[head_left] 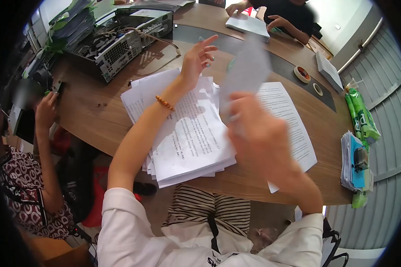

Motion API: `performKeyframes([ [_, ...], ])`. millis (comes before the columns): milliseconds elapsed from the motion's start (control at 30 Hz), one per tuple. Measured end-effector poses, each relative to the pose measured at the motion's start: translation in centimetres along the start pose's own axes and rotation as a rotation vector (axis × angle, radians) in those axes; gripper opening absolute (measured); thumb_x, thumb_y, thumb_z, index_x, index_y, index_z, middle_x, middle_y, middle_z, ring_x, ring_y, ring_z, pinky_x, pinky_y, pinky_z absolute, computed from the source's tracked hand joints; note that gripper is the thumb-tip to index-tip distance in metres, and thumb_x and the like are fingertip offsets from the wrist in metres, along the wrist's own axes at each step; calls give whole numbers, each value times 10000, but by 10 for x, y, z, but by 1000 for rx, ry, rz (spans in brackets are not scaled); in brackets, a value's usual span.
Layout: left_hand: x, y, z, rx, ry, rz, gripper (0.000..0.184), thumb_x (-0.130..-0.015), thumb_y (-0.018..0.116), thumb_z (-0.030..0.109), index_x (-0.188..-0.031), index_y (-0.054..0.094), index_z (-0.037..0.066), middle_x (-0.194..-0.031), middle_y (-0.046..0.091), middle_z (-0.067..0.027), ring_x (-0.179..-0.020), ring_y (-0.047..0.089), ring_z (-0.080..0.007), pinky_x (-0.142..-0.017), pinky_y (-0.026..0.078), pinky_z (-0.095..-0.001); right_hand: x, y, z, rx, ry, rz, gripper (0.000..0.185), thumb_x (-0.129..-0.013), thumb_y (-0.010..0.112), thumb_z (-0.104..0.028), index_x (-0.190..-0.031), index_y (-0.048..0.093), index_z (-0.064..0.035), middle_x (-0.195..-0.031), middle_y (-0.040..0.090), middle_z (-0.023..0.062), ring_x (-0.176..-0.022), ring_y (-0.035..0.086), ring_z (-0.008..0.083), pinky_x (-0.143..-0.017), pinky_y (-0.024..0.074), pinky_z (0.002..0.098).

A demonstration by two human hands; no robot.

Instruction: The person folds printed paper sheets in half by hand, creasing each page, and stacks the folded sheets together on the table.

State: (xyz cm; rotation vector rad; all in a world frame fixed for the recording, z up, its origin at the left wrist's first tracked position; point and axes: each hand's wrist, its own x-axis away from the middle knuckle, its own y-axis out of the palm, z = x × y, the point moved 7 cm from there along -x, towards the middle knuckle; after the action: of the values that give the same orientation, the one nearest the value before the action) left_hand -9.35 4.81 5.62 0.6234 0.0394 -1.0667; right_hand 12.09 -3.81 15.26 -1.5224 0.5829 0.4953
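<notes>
A thick, uneven stack of printed pages (187, 138) lies on the table in front of me. My left hand (198, 64) is raised over the far end of the stack, its fingers apart and holding nothing. A beaded bracelet circles that wrist. My right hand (258, 129), smeared by motion, grips a sheet of paper (248, 66) that stands up, blurred, beyond it. Under and beside the right hand lies a printed page (285, 120), flat on the wood to the right of the stack.
An opened computer case (120, 44) stands back left, trailing a cable. Tape rolls (302, 74) lie to the right; green packages (361, 113) and a bundle of papers (349, 162) sit at the right edge. Other people work at left and across the table, one with a paper stack (249, 24).
</notes>
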Motion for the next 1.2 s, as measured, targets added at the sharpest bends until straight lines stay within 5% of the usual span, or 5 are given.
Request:
performKeyframes([
  [367, -16, -38, 20, 233, -76, 54, 553, -858, 428, 540, -1235, 530, 148, -990, 544, 7, -761, 480, -88, -748, 385, -250, 5, 119, -80, -153, -125, -312, 276, -671, 640, -117, -853, 500, 37, -852, 505, 152, -766, 553, 230, -523, 483, 279],
  [700, 41, 45, 172, -610, 796, 77, 336, -941, 439, 274, -886, 667, 33, -674, 565, 7, -605, 457, -41, -559, 368, -198, 19, 111, -63, -442, -226, -579, 676, -837, 502, -527, -1002, 482, 128, -1215, 397, 332, -942, 452, 372, -878, 409, 409],
  [900, 26, 49, -42, -693, -21, -250, 266, -911, 486, 193, -833, 663, 11, -558, 463, 28, -513, 377, -40, -465, 299, -206, 38, 99, -50, -655, -169, -648, 521, -874, 518, -397, -1178, 469, 24, -1310, 346, 276, -1142, 399, 373, -968, 358, 411],
  [1000, 35, 67, -46, -703, -53, -477, 209, -866, 540, 168, -832, 665, 4, -551, 470, 10, -513, 360, -43, -460, 290, -234, 61, 56, -29, -939, 48, -758, 510, -865, 544, -361, -1235, 432, -28, -1363, 294, 252, -1191, 380, 369, -980, 351, 411],
  [1200, 42, 71, -41, -871, 117, -501, 184, -852, 563, 161, -856, 652, -1, -565, 527, -41, -496, 386, -77, -471, 328, -237, 147, -19, 59, -125, 206, -745, 667, -791, 613, -407, -1290, 377, -32, -1381, 264, 255, -1240, 325, 405, -1009, 309, 462],
])
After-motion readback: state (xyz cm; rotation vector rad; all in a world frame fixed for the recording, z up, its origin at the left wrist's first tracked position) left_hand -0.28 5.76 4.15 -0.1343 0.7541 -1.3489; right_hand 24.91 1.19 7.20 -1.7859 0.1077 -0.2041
